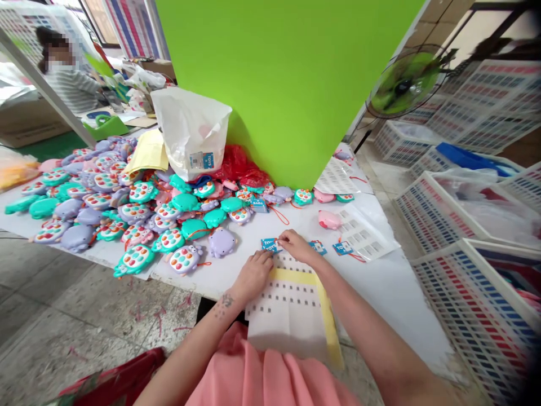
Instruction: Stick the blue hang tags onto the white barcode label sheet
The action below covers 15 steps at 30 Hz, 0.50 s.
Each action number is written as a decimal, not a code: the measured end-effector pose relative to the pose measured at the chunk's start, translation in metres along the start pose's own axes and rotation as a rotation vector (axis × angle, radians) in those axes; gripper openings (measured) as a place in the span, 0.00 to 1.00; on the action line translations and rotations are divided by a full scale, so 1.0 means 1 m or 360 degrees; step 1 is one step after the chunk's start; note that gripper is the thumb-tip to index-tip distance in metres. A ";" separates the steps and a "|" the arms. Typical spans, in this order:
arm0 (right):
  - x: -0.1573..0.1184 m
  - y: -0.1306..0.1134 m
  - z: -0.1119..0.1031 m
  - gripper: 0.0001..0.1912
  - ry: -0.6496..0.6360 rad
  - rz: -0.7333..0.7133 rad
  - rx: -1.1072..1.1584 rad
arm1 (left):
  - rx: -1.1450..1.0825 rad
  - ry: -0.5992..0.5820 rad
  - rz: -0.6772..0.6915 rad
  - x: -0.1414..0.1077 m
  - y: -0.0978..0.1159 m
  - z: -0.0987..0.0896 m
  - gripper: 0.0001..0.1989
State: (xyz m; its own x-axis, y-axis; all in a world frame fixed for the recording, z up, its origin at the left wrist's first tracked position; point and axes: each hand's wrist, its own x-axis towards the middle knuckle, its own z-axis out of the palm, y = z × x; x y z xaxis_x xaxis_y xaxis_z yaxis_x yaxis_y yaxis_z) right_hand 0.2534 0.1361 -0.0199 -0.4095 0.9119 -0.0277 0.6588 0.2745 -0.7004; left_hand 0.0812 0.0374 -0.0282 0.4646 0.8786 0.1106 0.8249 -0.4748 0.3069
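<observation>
My left hand (255,275) rests on the upper left edge of a sticker sheet (291,293) with rows of small grey stickers and yellow strips. Its fingertips touch the lower edge of a blue tag (269,243) on the table. My right hand (296,246) is over the right end of that tag, its thumb and fingers pinched together; anything between them is too small to make out. Another blue tag (318,247) lies just right of the right wrist, and a further blue tag (342,248) with an orange string lies beyond it.
Turtle-like toys (135,259) in teal, purple and pink cover the left of the white table (406,293). A white bag (190,129) and a green panel (270,84) stand behind. Right are plastic crates (460,287) and a fan (403,84); a person (71,84) sits back left.
</observation>
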 end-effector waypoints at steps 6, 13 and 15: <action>0.024 0.014 0.004 0.05 -0.0283 -0.0126 -0.0026 | 0.0132 -0.0044 0.0055 0.004 -0.005 0.009 0.12; 0.028 0.014 0.004 0.06 -0.0302 -0.0178 -0.0084 | 0.0154 -0.0019 0.0030 0.009 -0.005 0.011 0.13; 0.028 0.014 0.004 0.06 -0.0298 -0.0186 -0.0102 | 0.0162 -0.0016 0.0031 0.010 -0.004 0.009 0.12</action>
State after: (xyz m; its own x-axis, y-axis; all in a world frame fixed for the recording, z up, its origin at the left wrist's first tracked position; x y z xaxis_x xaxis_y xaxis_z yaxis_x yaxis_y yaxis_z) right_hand 0.2486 0.1647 -0.0335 -0.5915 0.8018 -0.0851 0.6362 0.3993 -0.6602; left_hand 0.0853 0.0475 -0.0368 0.4839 0.8687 0.1059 0.8438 -0.4952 0.2070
